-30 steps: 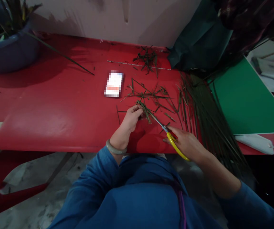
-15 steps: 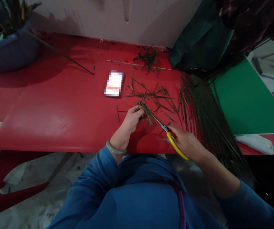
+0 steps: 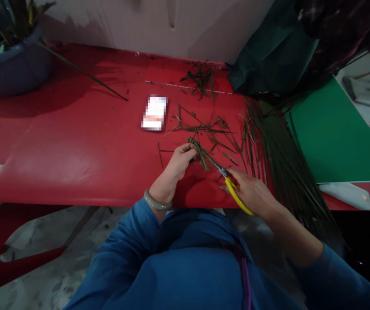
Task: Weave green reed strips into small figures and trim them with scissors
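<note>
The fingers (image 3: pixel 187 149) of the left hand (image 3: pixel 177 162) are pinched around a small bundle of green stems (image 3: pixel 200 151), holding it just above the red worktop (image 3: pixel 75 142). The fingers of the right hand (image 3: pixel 251 192) are clenched through the yellow handles of a pair of scissors (image 3: pixel 233 191), whose thin blades point up and left so that the tips meet the bundle of green stems just beside the left hand (whether the blades are parted or closed there is too small to tell). A pale bangle (image 3: pixel 157 202) sits on the left wrist, and both arms wear blue sleeves.

Beyond the bundle of green stems, farther from the person, cut stem pieces (image 3: pixel 209 129) lie scattered on the worktop, with a second small heap of trimmings (image 3: pixel 200 79) near the wall. To the left of the bundle lies a small white packet (image 3: pixel 154 113), its face blurred. To the right of it lies a long sheaf of uncut stems (image 3: pixel 278 159), running toward the near edge, and past that a green board (image 3: pixel 330 133). Far to the left of the bundle, at the worktop's corner, stands a blue tub (image 3: pixel 13 64) holding plants.
</note>
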Motion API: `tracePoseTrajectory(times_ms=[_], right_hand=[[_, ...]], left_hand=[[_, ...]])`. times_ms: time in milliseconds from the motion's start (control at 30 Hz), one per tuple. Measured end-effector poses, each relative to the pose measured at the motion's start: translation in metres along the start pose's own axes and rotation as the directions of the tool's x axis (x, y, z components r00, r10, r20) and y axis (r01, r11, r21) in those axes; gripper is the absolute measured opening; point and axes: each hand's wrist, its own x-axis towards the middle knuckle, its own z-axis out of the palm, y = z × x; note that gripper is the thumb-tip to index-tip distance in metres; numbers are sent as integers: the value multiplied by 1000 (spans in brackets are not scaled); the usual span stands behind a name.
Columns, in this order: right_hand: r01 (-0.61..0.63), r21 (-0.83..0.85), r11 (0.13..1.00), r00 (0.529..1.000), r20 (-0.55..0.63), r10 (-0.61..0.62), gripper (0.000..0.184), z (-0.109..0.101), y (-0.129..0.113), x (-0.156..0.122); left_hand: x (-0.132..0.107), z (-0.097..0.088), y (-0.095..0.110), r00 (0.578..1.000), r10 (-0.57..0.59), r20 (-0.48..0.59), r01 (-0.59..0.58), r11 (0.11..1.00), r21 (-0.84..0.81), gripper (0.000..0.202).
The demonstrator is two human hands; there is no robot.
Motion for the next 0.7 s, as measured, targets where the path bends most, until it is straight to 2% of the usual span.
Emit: tracePoseTrajectory(times_ms=[500, 700], right_hand=[[43, 23, 999, 998, -45, -42, 48, 0, 2, 0], [3, -39, 999, 999, -44, -4, 50, 4, 9, -1]], left_hand=[[0, 0, 2, 1000, -12, -17, 12, 1000, 6, 6], [3, -4, -3, 998, 30, -48, -31, 999, -21, 7]])
